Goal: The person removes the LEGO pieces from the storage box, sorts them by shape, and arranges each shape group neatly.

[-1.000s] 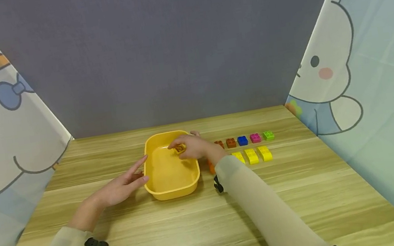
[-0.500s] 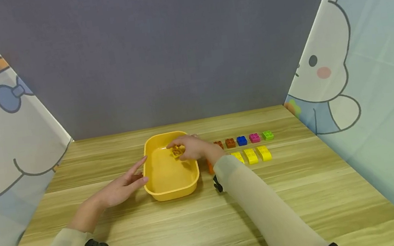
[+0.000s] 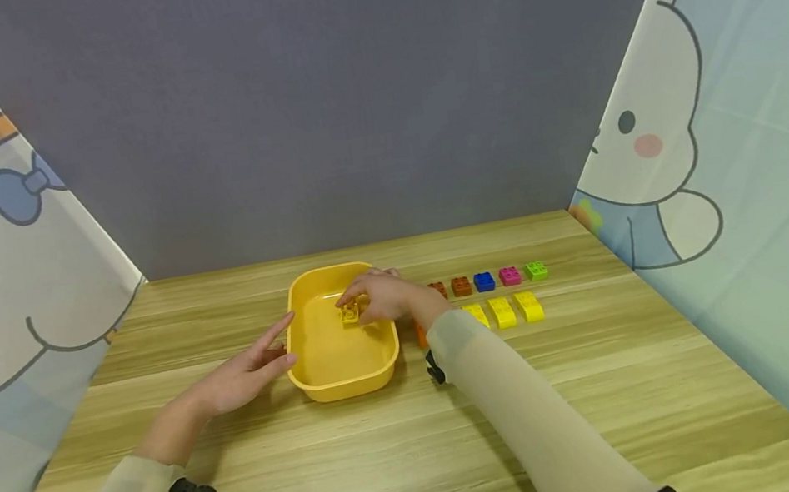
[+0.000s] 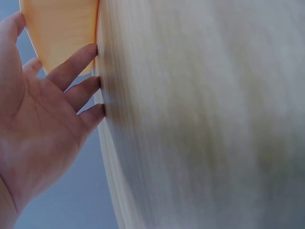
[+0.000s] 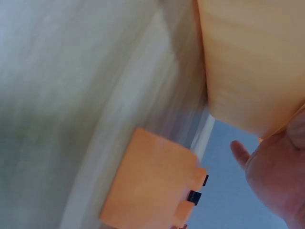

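A yellow rectangular tray (image 3: 349, 388) stands on the table, left of the rows of toy bricks. Inside it, toward the back right, a small yellow studded brick (image 3: 349, 314) sits between the thumb and fingers of my right hand (image 3: 381, 296), which pinches it low over the tray floor. The right wrist view shows only part of this hand (image 5: 276, 171) behind the tray's outer wall (image 5: 252, 62); its fingertips are hidden there. My left hand (image 3: 235, 379) touches the tray's left rim with extended index finger and thumb. In the left wrist view its fingers (image 4: 76, 67) look spread.
Right of the tray lie brown bricks (image 3: 462, 286), a blue brick (image 3: 484, 281), a pink brick (image 3: 510, 276) and a green brick (image 3: 538, 270). Nearer are yellow curved bricks (image 3: 502, 312) and an orange block (image 5: 152, 179), partly hidden by the right arm in the head view.
The yellow brick has moved slightly left and nearer inside the tray, its studded face now turned up. My right hand has barely shifted; the left hand and tray stay put.
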### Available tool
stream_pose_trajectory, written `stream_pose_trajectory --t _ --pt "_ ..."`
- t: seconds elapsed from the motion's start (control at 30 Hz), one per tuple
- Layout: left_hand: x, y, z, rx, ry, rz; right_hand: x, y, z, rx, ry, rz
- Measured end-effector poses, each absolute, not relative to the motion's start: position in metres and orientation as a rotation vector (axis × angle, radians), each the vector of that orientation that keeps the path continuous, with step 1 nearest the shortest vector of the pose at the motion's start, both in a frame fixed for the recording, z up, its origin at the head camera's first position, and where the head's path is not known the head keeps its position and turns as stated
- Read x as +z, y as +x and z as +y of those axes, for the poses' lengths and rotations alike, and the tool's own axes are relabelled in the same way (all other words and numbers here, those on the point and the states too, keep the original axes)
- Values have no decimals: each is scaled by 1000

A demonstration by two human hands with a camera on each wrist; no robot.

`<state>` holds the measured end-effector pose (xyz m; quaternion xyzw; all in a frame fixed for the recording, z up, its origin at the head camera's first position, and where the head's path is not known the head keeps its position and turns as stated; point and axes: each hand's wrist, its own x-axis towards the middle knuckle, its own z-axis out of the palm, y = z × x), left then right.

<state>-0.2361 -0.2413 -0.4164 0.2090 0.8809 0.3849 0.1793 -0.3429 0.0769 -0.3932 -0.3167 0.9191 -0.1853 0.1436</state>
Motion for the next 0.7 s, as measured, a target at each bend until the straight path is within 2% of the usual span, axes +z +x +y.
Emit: stream_pose_trajectory --t 0.7 --pt "-415 -236 -241 1066 596 2505 -396 -341 81 -675 -948 2672"
